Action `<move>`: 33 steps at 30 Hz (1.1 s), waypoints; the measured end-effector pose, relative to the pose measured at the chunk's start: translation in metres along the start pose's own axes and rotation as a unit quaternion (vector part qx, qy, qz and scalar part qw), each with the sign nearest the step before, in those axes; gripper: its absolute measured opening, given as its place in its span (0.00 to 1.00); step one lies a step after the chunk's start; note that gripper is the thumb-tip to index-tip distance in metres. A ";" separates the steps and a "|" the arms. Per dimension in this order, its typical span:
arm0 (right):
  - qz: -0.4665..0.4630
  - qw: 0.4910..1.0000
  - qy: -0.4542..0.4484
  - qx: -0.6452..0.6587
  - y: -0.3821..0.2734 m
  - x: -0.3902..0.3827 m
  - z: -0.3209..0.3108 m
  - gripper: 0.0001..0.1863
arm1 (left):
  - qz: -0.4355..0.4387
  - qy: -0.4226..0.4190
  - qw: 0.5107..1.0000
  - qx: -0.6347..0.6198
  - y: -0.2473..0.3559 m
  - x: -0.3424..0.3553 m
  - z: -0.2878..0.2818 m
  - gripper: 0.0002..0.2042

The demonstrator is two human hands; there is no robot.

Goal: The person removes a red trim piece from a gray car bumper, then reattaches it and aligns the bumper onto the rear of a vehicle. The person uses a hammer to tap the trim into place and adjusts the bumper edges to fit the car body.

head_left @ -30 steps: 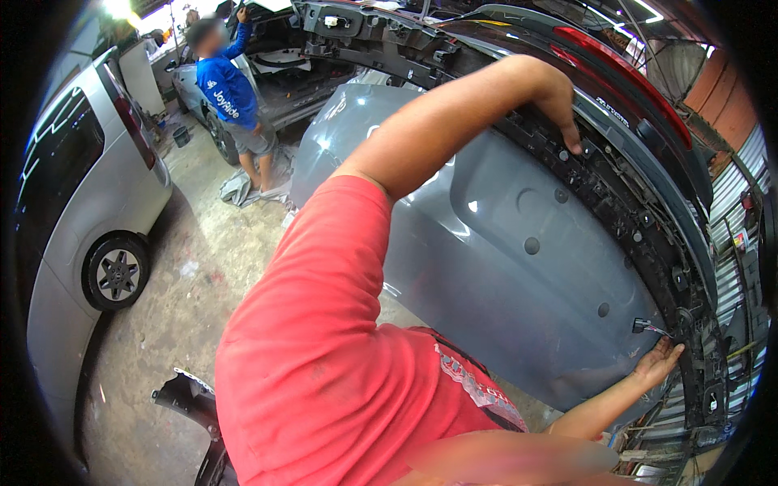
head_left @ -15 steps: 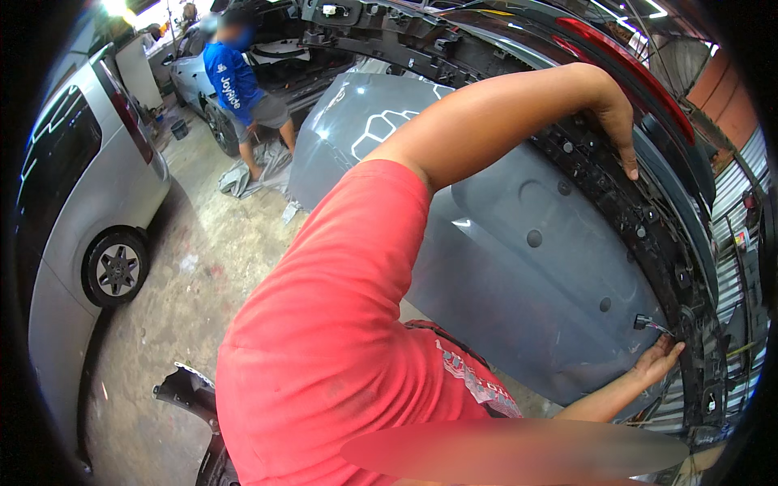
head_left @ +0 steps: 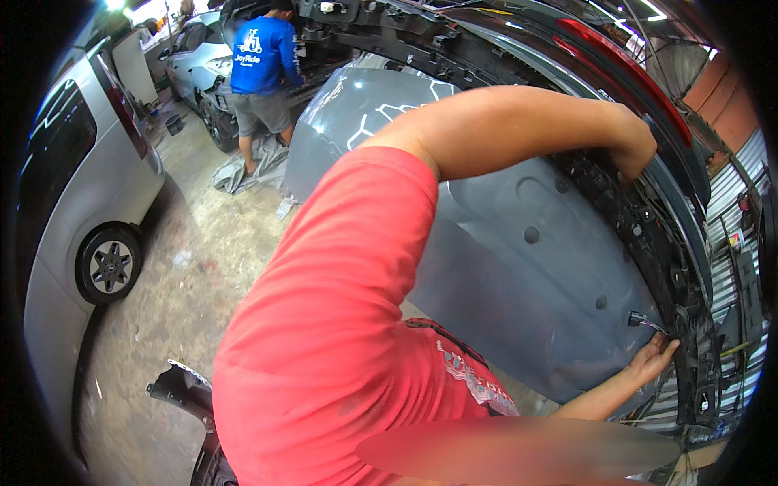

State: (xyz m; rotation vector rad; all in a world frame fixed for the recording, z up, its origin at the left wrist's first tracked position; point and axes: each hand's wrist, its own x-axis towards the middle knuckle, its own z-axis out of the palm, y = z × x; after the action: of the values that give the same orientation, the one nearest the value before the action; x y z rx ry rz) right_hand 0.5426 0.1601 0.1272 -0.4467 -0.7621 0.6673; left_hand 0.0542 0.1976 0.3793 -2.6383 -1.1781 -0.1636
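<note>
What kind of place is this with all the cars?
Most likely a car repair garage. A silver car stands on the stained concrete floor, a big grey car body panel is off its car, and another person works at a second car.

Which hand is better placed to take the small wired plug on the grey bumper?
Right. The right hand lies open just under the plug; the left hand grips the black frame high above, far from it.

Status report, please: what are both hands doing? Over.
Left hand gripping black inner rim of grey plastic bumper. Right hand open under small black wired connector. Nothing between.
</note>
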 end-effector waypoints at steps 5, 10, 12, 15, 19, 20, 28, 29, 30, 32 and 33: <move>0.002 0.999 -0.044 0.018 -0.001 0.002 0.016 0.33 | 0.018 0.100 0.993 0.064 -0.002 -0.025 0.000 0.20; -0.016 0.998 -0.063 -0.015 -0.029 0.036 0.053 0.32 | -0.025 0.159 0.979 0.122 0.009 -0.063 -0.012 0.18; -0.023 0.995 -0.084 -0.050 -0.048 0.056 0.078 0.33 | -0.015 0.214 0.969 0.126 0.005 -0.076 -0.027 0.16; -0.051 0.989 -0.137 -0.015 -0.070 0.077 0.122 0.32 | -0.048 0.257 0.957 0.127 0.005 -0.079 -0.045 0.14; -0.072 0.987 -0.143 0.009 -0.072 0.076 0.166 0.31 | -0.058 0.310 0.932 0.178 -0.007 -0.094 -0.048 0.14; -0.074 0.988 -0.138 0.015 -0.069 0.074 0.169 0.30 | -0.049 0.312 0.932 0.177 -0.011 -0.092 -0.053 0.15; -0.040 0.984 -0.165 0.056 -0.045 0.090 0.118 0.32 | 0.006 0.451 0.866 0.215 -0.013 -0.088 -0.037 0.10; -0.022 0.980 -0.181 0.077 -0.042 0.097 0.111 0.33 | 0.004 0.479 0.854 0.204 -0.007 -0.087 -0.030 0.11; -0.019 0.968 -0.232 0.092 -0.039 0.100 0.101 0.32 | 0.021 0.482 0.851 0.209 -0.006 -0.087 -0.030 0.12; -0.006 0.959 -0.246 0.138 -0.033 0.107 0.080 0.31 | 0.040 0.489 0.846 0.208 -0.001 -0.087 -0.028 0.13; 0.024 0.960 -0.219 0.174 -0.031 0.114 0.071 0.30 | 0.044 0.493 0.845 0.203 0.003 -0.085 -0.025 0.13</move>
State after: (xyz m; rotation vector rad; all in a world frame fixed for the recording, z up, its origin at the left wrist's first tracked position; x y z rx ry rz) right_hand 0.5628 0.2268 0.2462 0.0119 -1.0274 0.9424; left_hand -0.0003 0.1273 0.3861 -1.7711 -0.6116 -0.9860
